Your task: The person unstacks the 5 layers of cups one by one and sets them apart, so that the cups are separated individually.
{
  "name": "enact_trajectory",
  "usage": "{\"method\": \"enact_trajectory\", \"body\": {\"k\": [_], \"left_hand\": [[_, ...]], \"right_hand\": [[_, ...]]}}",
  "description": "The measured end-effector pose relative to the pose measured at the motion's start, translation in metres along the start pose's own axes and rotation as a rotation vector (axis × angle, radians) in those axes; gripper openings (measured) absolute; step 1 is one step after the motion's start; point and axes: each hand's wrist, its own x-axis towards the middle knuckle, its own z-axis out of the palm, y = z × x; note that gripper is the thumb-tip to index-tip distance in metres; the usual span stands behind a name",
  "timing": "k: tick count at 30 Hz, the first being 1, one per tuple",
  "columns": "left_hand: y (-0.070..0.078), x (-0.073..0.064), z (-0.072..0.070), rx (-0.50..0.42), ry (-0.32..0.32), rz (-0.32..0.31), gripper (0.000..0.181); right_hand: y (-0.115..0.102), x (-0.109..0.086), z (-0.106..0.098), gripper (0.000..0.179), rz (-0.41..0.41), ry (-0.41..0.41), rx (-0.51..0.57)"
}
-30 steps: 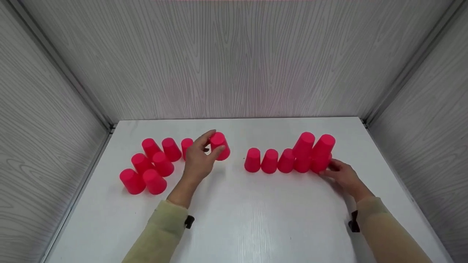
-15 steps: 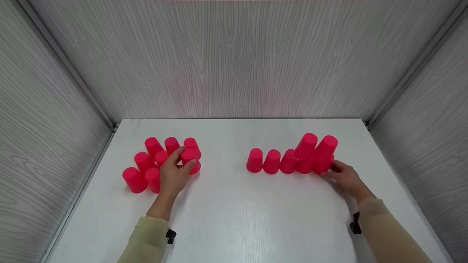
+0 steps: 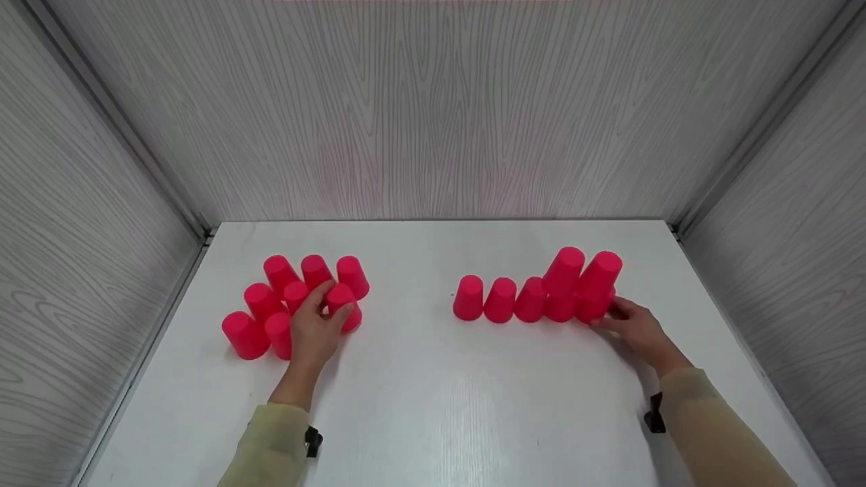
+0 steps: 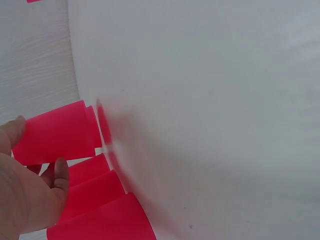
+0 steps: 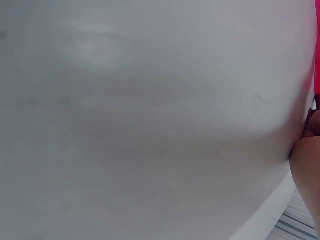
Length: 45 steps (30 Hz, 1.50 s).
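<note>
Between thumb and fingers, my left hand (image 3: 316,331) pinches an upside-down red cup (image 3: 342,306) at the right side of the left cluster of cups (image 3: 247,336). In the left wrist view this cup (image 4: 52,132) stands with its rim close to the white tabletop, and another cup's rim shows just behind it. On the other side, my right hand (image 3: 639,333) holds the lower part of the end red cup (image 3: 593,308) in a row, thumb in front and fingers behind. Only a sliver of red and part of the hand (image 5: 312,145) show in the right wrist view.
Several upside-down red cups (image 3: 468,297) form the right row, with two more, an upper cup (image 3: 563,270) and another upper cup (image 3: 601,272), on top at its right end. Grey wood-grain panels (image 3: 433,108) enclose the white table (image 3: 433,392) at the back and sides.
My left hand has carried its cup left and down, from above the middle of the table to the left cluster. The right hand has stayed at the end cup.
</note>
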Motion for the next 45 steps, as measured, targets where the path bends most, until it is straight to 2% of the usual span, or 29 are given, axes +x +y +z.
{"method": "enact_trajectory", "body": {"k": [17,24,32,39,45], "left_hand": [[-0.005,0.008,0.004,0.029,0.018,-0.028,0.076],[-0.007,0.012,0.005,0.017,0.005,-0.034,0.077],[-0.006,0.012,0.006,0.034,0.03,-0.026,0.074],[0.0,0.003,0.003,0.074,0.071,0.013,0.076],[0.02,-0.015,-0.004,0.071,0.119,0.085,0.076]], "right_hand": [[0.003,0.003,0.001,0.085,0.016,0.009,0.031],[0.004,0.004,0.002,0.085,0.014,0.016,0.029],[-0.001,0.0,0.003,0.088,0.015,0.019,0.017],[0.001,-0.001,0.002,0.087,0.026,0.018,0.001],[-0.001,-0.001,0.0,0.086,0.019,0.008,-0.006]]}}
